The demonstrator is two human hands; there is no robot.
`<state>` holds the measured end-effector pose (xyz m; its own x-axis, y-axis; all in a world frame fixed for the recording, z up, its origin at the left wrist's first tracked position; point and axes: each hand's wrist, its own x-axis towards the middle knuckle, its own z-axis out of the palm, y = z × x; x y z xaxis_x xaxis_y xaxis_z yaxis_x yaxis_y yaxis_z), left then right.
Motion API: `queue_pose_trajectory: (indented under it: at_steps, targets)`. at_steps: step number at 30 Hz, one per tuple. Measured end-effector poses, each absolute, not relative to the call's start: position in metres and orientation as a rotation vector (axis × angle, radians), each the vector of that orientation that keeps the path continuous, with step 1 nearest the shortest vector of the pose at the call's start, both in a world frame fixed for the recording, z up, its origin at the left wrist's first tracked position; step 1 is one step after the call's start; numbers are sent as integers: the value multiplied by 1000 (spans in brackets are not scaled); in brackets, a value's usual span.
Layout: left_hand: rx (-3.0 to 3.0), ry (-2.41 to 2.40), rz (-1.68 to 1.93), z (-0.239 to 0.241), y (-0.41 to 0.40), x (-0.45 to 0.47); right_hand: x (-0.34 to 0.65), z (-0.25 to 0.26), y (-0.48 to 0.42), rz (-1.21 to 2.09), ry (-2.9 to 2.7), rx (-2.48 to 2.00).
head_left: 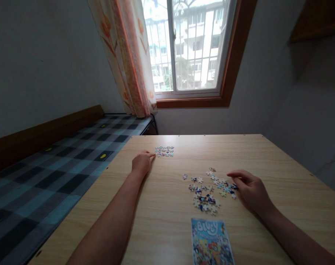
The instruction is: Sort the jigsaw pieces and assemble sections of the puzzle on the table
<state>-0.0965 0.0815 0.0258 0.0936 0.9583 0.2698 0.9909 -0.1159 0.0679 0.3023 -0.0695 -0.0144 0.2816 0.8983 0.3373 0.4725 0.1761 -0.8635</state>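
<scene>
My left hand point(142, 162) rests on the wooden table point(280, 169) with its fingers curled, the fingertips touching the left edge of a small joined patch of puzzle pieces point(164, 151). My right hand point(250, 189) lies flat-ish with the fingers stretched toward a loose scatter of puzzle pieces point(210, 191), touching its right side. A colourful puzzle picture card point(211, 242) lies at the near edge, just below the scatter.
A bed with a blue and black checked cover point(45, 176) runs along the table's left side. Behind the table are a window point(189, 48) with a wooden frame and a floral curtain point(125, 55). A grey wall stands to the right.
</scene>
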Motion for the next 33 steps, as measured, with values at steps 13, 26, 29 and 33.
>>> queue_pose_trajectory:
  at_steps: [13,26,29,33]
  targets:
    - [-2243,-1970,-364,21,85,-102,303,-16,-68,481,-1366,-1457]
    - [-2237,-1952,-379,26,84,-101,302,-16,-68,487,-1376,-1443]
    - [-2230,-1962,-373,26,84,-100,302,-17,-67,483,-1380,-1443]
    - [-2196,-1923,-461,29,82,-96,300,-14,-68,459,-1397,-1440]
